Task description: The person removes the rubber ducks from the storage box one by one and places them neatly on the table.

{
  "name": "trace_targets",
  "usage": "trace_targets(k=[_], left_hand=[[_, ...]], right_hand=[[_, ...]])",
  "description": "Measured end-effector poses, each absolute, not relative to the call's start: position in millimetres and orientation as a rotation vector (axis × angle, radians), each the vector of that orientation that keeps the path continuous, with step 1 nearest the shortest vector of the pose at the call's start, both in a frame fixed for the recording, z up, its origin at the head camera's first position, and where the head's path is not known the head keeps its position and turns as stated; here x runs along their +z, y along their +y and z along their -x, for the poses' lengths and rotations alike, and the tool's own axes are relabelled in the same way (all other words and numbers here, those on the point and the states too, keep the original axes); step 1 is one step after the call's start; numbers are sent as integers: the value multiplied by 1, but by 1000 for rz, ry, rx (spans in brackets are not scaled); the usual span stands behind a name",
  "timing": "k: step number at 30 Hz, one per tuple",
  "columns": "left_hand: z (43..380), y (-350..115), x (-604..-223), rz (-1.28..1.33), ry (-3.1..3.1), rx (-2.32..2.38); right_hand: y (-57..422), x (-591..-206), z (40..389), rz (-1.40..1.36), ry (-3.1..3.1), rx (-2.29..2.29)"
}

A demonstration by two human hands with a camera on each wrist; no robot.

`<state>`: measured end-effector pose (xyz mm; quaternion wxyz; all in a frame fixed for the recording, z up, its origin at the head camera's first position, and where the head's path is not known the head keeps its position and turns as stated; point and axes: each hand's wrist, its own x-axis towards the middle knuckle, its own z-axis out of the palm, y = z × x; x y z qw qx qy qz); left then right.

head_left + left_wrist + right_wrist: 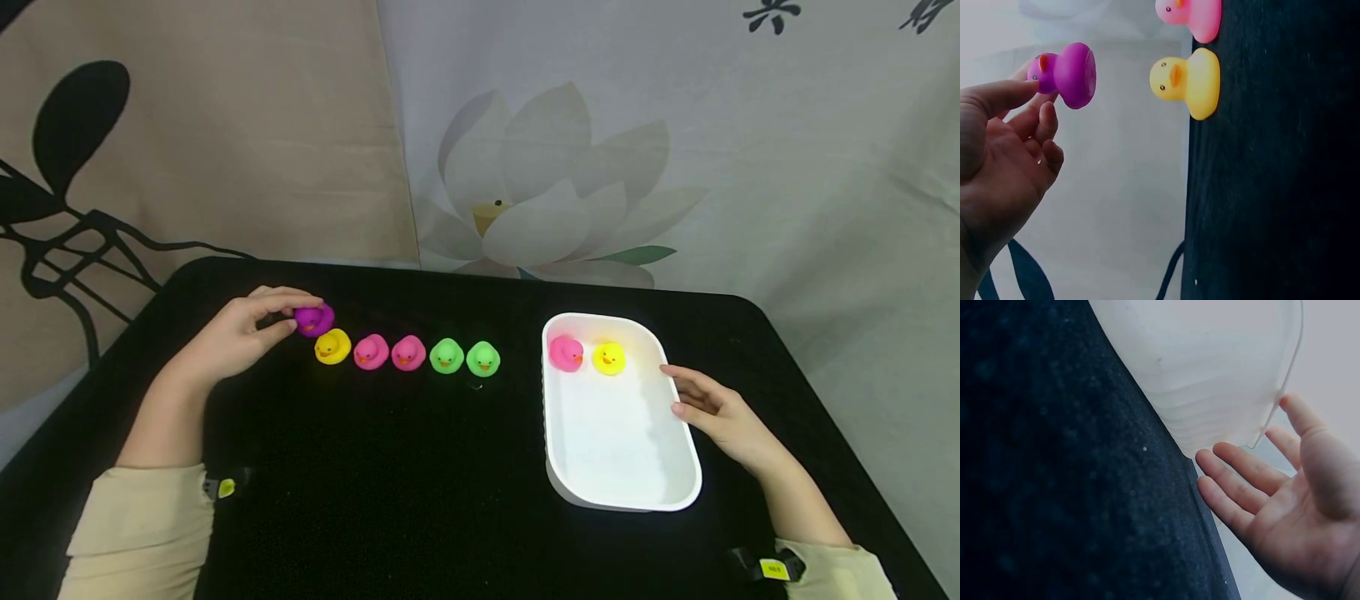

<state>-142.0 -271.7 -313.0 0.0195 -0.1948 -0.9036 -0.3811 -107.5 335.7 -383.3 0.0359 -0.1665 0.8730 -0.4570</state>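
Note:
My left hand (238, 333) pinches a purple rubber duck (314, 320) between thumb and fingertips. In the left wrist view, that purple duck (1067, 76) is raised off the black tabletop, apart from the yellow duck (1194, 84). A row runs rightward from the yellow duck (332, 347): two pink ducks (390, 353), then two green ducks (465, 357). At the white tray's (622, 450) right side is my right hand (723, 417), its thumb and a finger at the rim. Loosely extended fingers (1235, 481) show beside the tray's outer wall in the right wrist view.
Inside the tray, a pink duck (566, 353) and another yellow duck (608, 358) sit near the far end. The black table (375, 492) ends at a back edge before a printed cloth backdrop (562, 183) with a lotus.

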Motion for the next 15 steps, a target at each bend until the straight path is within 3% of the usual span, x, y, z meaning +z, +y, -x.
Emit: trace_targets(k=[15], left_hand=[[145,-290,-323,534,-2851,-1209]], right_hand=[[335,-382,107,516,2685,-1402]])
